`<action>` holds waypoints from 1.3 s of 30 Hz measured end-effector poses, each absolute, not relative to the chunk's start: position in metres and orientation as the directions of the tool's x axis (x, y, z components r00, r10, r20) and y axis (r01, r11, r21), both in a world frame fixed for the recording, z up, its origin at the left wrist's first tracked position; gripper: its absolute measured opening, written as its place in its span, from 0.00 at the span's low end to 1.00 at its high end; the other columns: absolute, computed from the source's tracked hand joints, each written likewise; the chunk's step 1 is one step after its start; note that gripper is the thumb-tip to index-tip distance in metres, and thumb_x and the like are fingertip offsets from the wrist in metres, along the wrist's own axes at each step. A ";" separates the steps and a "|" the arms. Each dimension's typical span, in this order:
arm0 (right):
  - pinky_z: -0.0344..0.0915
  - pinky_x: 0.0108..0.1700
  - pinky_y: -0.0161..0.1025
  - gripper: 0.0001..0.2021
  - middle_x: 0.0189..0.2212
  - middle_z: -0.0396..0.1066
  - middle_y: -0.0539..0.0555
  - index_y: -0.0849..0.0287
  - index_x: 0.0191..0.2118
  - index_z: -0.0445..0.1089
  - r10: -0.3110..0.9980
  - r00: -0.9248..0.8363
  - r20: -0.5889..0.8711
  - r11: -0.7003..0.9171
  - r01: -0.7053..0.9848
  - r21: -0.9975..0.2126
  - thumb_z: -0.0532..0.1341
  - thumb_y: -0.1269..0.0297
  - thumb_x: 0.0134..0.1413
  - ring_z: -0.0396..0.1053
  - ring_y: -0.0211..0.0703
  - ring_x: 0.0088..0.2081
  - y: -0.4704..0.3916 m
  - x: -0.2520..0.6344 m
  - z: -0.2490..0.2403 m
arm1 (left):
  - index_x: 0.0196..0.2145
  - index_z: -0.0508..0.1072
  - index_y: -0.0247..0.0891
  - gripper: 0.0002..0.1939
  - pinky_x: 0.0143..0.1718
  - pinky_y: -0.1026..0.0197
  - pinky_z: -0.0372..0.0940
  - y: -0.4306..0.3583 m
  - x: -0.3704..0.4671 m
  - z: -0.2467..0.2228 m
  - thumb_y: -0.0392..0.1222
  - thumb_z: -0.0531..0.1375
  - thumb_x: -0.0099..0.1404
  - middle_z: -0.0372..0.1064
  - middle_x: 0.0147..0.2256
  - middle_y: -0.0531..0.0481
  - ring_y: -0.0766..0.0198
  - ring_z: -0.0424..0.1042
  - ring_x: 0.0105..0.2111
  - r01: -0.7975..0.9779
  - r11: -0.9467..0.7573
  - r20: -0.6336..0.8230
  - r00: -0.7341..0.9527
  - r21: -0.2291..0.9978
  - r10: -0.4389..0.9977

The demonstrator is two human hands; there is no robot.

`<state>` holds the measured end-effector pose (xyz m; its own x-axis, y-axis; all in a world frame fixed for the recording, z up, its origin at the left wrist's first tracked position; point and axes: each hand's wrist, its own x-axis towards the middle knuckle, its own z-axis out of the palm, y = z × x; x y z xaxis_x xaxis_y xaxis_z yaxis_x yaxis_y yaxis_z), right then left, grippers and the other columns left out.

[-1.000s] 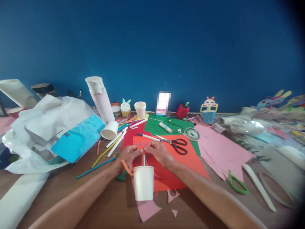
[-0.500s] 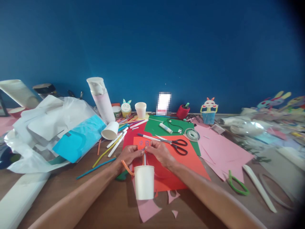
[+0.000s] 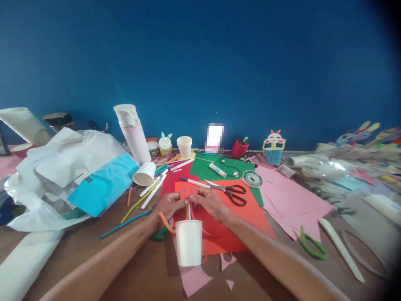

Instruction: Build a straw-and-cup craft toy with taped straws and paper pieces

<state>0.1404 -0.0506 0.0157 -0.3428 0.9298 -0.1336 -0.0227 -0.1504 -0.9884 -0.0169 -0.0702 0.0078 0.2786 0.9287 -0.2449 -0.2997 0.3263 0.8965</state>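
Note:
Pinched between the thumb and fingers of my left hand (image 3: 171,205) and my right hand (image 3: 210,202) is a small red-orange paper face (image 3: 188,191) with drawn round eyes. Below it, a pale straw-like stick (image 3: 189,211) runs down into an upright white paper cup (image 3: 189,244). An orange pipe cleaner (image 3: 167,222) sticks out from the cup's left side. Just beyond my right hand lie black-handled scissors (image 3: 235,195) and a white marker (image 3: 197,182), on an orange paper sheet (image 3: 241,230). My fingers hide the face's lower edge.
Pink scraps (image 3: 194,278) lie under and beside the cup. A tipped paper cup (image 3: 144,174), markers and pipe cleaners are on the left, near a large plastic bag (image 3: 46,175). A tape roll (image 3: 252,178), glue stick (image 3: 217,169) and pink paper (image 3: 297,205) lie right.
The view has shifted slightly, and the drawn eyes show more sharply. Both hands keep their pinch on the paper face, almost unmoved.

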 end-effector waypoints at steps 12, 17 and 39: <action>0.57 0.30 0.34 0.09 0.18 0.67 0.47 0.61 0.21 0.69 0.913 -0.358 -0.197 -0.235 -0.066 -0.970 0.65 0.60 0.34 0.60 0.34 0.23 -0.053 0.136 0.018 | 0.33 0.76 0.30 0.16 0.39 0.59 0.63 -0.068 -0.018 0.006 0.40 0.67 0.45 0.75 0.30 0.43 0.59 0.72 0.30 -0.316 0.319 -0.225 0.300 0.894 0.927; 0.58 0.30 0.34 0.08 0.19 0.67 0.47 0.61 0.23 0.69 0.917 -0.362 -0.170 -0.216 -0.091 -0.972 0.64 0.61 0.35 0.62 0.35 0.24 -0.053 0.135 0.013 | 0.32 0.76 0.30 0.16 0.38 0.58 0.63 -0.071 -0.016 0.008 0.39 0.68 0.43 0.75 0.29 0.43 0.59 0.72 0.30 -0.322 0.320 -0.237 0.272 0.891 0.933; 0.61 0.30 0.36 0.05 0.23 0.69 0.49 0.60 0.25 0.67 0.942 -0.316 -0.110 -0.124 -0.025 -0.992 0.62 0.65 0.37 0.64 0.37 0.25 -0.053 0.131 0.008 | 0.33 0.75 0.30 0.18 0.37 0.58 0.63 -0.071 -0.016 0.013 0.38 0.69 0.41 0.74 0.29 0.43 0.57 0.72 0.30 -0.302 0.367 -0.266 0.327 0.880 0.907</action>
